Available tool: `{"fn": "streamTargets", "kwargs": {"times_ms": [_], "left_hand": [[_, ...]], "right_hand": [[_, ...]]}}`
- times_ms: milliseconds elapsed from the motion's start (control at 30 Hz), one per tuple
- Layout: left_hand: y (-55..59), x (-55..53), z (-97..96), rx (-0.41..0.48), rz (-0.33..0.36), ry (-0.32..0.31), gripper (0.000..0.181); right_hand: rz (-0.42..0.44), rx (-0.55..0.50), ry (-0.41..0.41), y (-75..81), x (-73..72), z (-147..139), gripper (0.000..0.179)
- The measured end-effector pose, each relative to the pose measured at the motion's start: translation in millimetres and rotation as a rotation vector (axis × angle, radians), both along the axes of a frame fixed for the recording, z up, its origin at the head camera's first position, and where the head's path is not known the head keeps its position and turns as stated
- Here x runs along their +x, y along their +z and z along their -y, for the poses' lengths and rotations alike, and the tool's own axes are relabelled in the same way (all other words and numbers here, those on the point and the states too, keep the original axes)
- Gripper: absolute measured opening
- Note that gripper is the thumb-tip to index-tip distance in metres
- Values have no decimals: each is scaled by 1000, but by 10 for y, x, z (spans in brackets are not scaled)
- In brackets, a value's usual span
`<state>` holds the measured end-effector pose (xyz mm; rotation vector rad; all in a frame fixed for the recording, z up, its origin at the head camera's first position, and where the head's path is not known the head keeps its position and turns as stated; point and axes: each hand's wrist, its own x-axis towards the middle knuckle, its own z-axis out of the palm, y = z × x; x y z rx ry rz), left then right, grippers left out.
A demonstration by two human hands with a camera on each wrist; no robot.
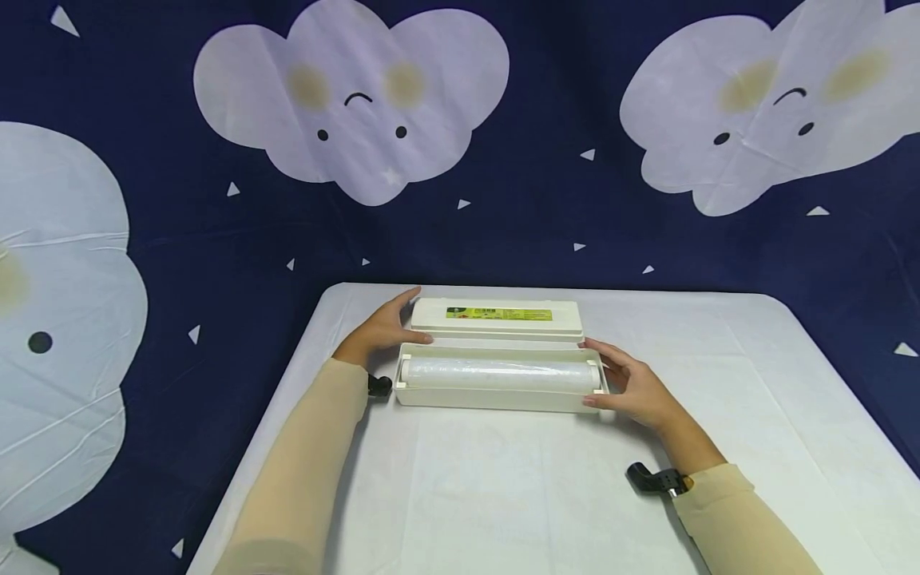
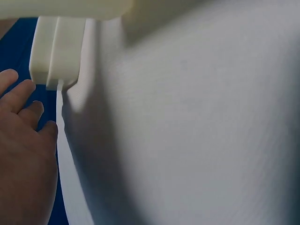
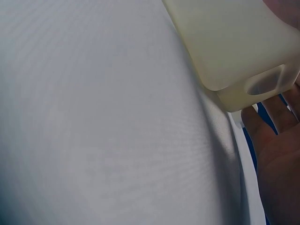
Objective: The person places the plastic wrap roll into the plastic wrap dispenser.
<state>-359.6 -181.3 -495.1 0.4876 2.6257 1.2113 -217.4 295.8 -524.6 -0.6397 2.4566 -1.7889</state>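
A long white cling film box (image 1: 496, 400) lies on the table with its top off, a roll of cling film (image 1: 496, 372) inside. Right behind it is its white lid (image 1: 496, 328), which carries a green and yellow label. My right hand (image 1: 640, 391) grips the box's right end, thumb on the front wall and fingers round the back. The right wrist view shows the box (image 3: 234, 42) with an oval opening in its end. Around the lid's left end my left hand (image 1: 379, 329) is spread, fingers fairly straight. In the left wrist view its fingertips are right at the lid (image 2: 65, 51).
A white cloth covers the table (image 1: 503, 495), which has rounded far corners. Behind it hangs a dark blue curtain (image 1: 546, 160) printed with clouds and small triangles. Black wrist mounts (image 1: 650, 479) stick out from both forearms close over the tabletop.
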Motion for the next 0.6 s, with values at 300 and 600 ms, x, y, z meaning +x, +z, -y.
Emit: {"fn": "streamTargets", "kwargs": {"times_ms": [300,600], "left_hand": [[-39,-41,-58,-25,-39,-42,122],[-90,-73,-53,24,-26,-37,120]], "right_hand": [[6,0,-6,5,7,-4,101],[15,-13,-6,-8,5,7,102]]}}
